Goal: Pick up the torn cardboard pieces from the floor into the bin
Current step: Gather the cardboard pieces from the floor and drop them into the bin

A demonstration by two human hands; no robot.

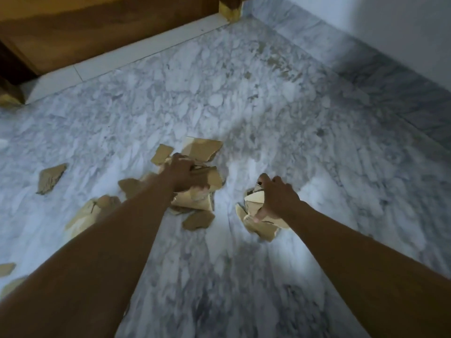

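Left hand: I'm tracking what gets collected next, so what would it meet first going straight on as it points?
Likely the large cardboard piece just beyond the left hand, though depth is unclear; past it, bare marble floor.

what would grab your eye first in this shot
Two bare arms reach down the middle: the left hand grips the top of a heap of torn cardboard at centre, and the right hand holds a smaller bunch of pieces just to its right. More scraps, such as a lone piece, lie scattered to the left on the marble floor.
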